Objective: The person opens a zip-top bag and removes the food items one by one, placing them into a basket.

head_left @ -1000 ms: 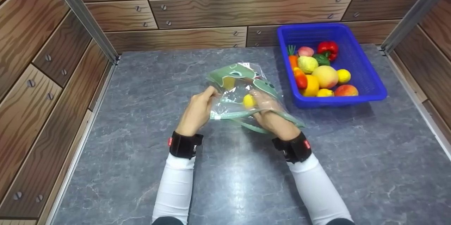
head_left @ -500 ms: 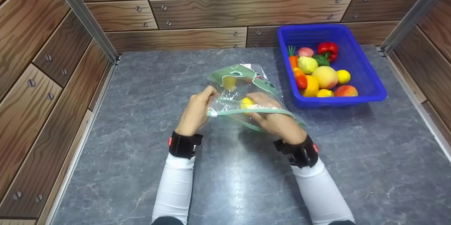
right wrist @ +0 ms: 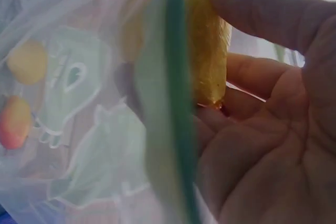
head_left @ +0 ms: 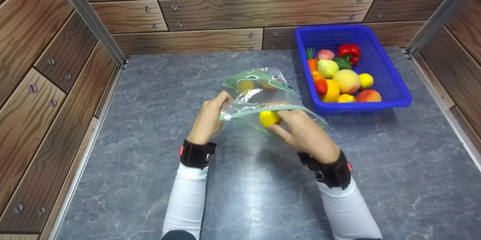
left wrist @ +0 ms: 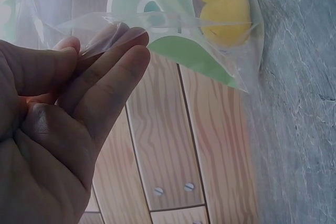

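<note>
My left hand pinches the side of a clear plastic zip bag with green printed figures, between thumb and fingers. At the bag's parted mouth, edged by a green zip strip, my right hand grips a yellow lemon. The strip crosses over the lemon and hides part of the right fingers, which are still inside the bag. Deeper in the bag lie a yellow fruit and a red-and-yellow fruit, side by side near its far end.
A blue plastic basket stands at the back right, holding a red bell pepper, a carrot, a peach, a lemon and several other pieces. Wood-patterned walls enclose the grey marbled table.
My right hand has drawn back toward me and to the right, bringing the lemon from inside the bag to its mouth. The left hand has stayed nearly still on the bag's side.
</note>
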Demonstrator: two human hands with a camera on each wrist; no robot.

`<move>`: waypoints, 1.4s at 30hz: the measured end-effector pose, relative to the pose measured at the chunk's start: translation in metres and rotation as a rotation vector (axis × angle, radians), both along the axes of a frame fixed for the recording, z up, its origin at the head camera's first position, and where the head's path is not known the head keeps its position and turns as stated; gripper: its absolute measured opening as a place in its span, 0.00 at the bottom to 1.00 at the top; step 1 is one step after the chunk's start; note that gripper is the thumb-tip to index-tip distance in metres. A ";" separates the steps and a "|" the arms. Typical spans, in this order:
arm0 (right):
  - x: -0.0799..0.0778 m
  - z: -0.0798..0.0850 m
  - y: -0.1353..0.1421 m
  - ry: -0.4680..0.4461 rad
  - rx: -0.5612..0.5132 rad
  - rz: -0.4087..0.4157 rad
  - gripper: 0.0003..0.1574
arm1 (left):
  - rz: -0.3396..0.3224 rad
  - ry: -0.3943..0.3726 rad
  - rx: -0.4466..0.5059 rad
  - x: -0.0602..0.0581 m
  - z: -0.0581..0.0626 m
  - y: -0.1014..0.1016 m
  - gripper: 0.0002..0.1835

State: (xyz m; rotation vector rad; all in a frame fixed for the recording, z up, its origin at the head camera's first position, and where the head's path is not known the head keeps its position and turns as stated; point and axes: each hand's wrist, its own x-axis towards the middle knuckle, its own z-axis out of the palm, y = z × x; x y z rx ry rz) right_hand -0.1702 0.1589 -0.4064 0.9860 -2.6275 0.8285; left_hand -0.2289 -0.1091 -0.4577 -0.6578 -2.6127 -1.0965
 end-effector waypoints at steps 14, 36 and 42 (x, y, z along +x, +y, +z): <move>0.025 0.017 0.009 0.050 0.008 0.074 0.31 | 0.002 0.053 -0.011 -0.001 -0.002 0.000 0.31; 0.038 0.038 0.040 0.227 -0.281 0.057 0.32 | -0.025 0.045 0.022 -0.003 -0.001 0.001 0.20; 0.036 0.039 0.049 0.233 -0.311 -0.036 0.37 | -0.039 0.050 0.023 -0.001 -0.001 0.000 0.16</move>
